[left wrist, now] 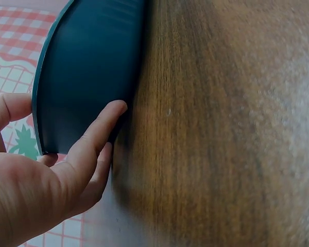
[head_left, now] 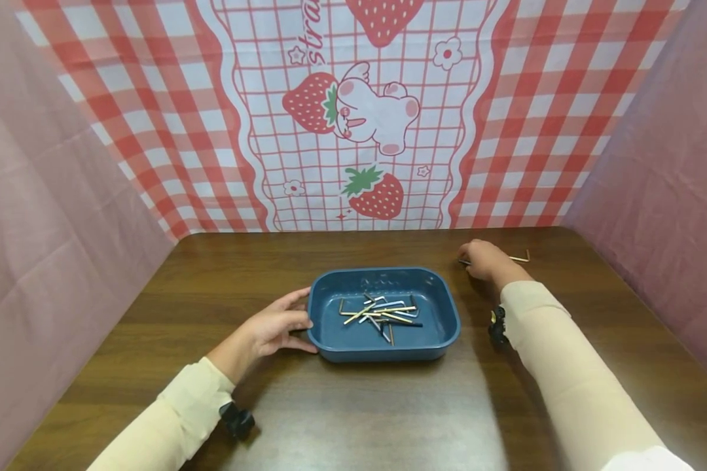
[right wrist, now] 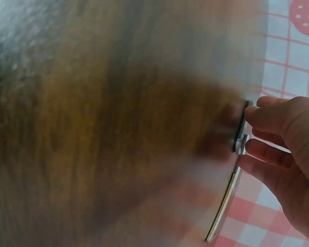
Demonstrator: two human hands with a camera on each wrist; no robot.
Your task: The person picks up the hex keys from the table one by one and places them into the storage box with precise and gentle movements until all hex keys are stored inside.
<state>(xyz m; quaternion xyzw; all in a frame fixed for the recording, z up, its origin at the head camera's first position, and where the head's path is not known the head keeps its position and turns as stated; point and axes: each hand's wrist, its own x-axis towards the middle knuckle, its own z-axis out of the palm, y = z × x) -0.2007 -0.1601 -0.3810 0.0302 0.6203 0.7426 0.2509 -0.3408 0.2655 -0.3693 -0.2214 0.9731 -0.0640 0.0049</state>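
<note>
A blue rectangular tray [head_left: 383, 355] stands on the wooden table, with several L-shaped hex keys [head_left: 383, 313] in gold, silver and black piled inside. My left hand [head_left: 275, 327] rests against the tray's left end. In the left wrist view its fingers [left wrist: 92, 136] lie spread along the outer wall and rim. At the back right of the table, my right hand [head_left: 484, 260] has its fingertips on hex keys. A dark hex key [right wrist: 242, 123] sits at those fingertips in the right wrist view. A gold hex key [head_left: 520, 259] sticks out to the right of the hand.
The brown wooden table [head_left: 365, 412] reaches back to a red-checked strawberry cloth [head_left: 383, 163]. Pink cloth [head_left: 65, 196] hangs on both sides. A small black device [head_left: 236, 420] sits at the left wrist, another [head_left: 497, 325] at the right.
</note>
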